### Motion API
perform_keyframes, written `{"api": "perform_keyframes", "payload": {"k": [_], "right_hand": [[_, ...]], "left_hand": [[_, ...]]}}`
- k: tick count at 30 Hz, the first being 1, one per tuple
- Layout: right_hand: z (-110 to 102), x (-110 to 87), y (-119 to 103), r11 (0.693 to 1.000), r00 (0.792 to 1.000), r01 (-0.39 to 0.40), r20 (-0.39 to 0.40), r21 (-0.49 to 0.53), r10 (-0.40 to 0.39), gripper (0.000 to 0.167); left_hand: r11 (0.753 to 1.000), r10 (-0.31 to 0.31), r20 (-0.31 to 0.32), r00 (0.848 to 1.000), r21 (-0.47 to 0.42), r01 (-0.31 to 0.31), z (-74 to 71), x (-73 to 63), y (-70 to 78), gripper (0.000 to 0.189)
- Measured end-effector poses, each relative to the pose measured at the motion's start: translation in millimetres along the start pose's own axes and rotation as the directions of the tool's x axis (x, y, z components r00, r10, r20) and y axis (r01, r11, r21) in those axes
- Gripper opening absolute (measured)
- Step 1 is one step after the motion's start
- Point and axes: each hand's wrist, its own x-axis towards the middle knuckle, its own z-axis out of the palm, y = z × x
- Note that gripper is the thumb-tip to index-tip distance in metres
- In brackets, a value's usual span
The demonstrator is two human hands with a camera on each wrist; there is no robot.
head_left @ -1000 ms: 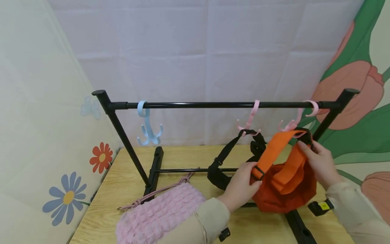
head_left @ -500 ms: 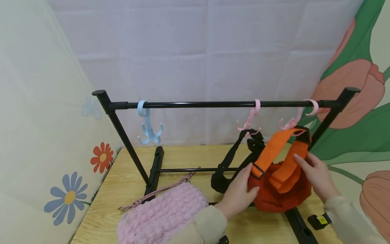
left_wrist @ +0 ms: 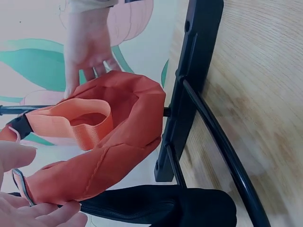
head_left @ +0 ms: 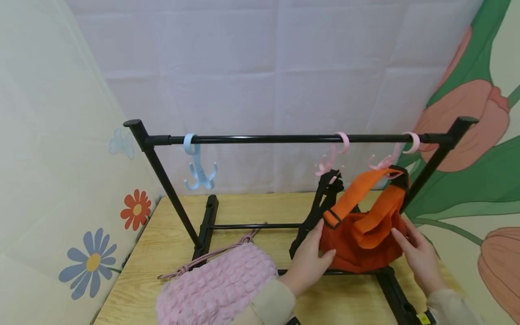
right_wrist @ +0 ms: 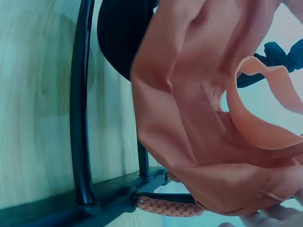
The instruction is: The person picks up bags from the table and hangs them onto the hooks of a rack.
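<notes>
An orange waist bag (head_left: 345, 253) hangs by its strap from the right pink hook (head_left: 386, 163) on the black rack. My left hand (head_left: 309, 262) touches the bag's left end near the strap buckle (head_left: 332, 218), with the thumb held apart from the fingers. At the opposite end my right hand (head_left: 420, 262) rests its extended fingers against the bag's side; the left wrist view shows this right hand (left_wrist: 90, 45) from across the bag. Just behind the left end hangs a black bag (left_wrist: 156, 205), its strap (head_left: 321, 203) looped on the middle pink hook (head_left: 325, 164).
A pink puffy bag (head_left: 219, 284) with a cord strap lies on the wooden table at front left. The rack's top bar (head_left: 260, 139) carries a light blue hook (head_left: 199, 169) at left. Its black foot (head_left: 396, 291) stands below the right hand.
Both hands slid down the orange bag, the right one leaving the upper strap for the bag's side. The orange bag shifted slightly left, and the black bag's straps swung closer together.
</notes>
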Motion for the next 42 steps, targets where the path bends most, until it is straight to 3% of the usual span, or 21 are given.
{"api": "perform_keyframes", "payload": {"k": [8, 15, 18, 27, 36, 42], "right_hand": [[15, -10.6, -1, 0.987, 0.997, -0.064, -0.034, 0.146, 0.07, 0.073], [23, -18.4, -5, 0.976, 0.986, -0.161, -0.016, 0.144, 0.165, 0.078], [28, -22.3, -3, 0.964, 0.981, -0.183, -0.024, 0.195, 0.192, 0.078], [40, -29.7, 2, 0.915, 0.96, -0.251, -0.039, 0.316, 0.277, 0.078], [51, -35.0, 8, 0.9, 0.956, -0.263, -0.031, 0.348, 0.292, 0.08], [60, -41.5, 9, 0.881, 0.942, -0.321, 0.019, 0.347, 0.336, 0.079]], "left_hand": [[0.999, -0.033, -0.016, 0.999, -0.03, 0.032, -3.6, -10.0, -11.4, 0.064], [0.993, -0.036, -0.025, 0.999, -0.115, 0.032, -4.9, -18.5, -18.1, 0.059], [0.991, -0.033, -0.027, 0.999, -0.131, 0.029, -4.6, -22.8, -21.1, 0.056], [0.986, 0.053, -0.067, 0.996, -0.153, -0.063, -0.3, -34.0, -38.0, 0.044], [0.973, -0.015, -0.037, 0.999, -0.233, 0.006, -2.8, -45.0, -45.8, 0.046], [0.955, -0.087, -0.031, 0.996, -0.286, 0.075, -7.5, -51.8, -51.8, 0.047]]}}
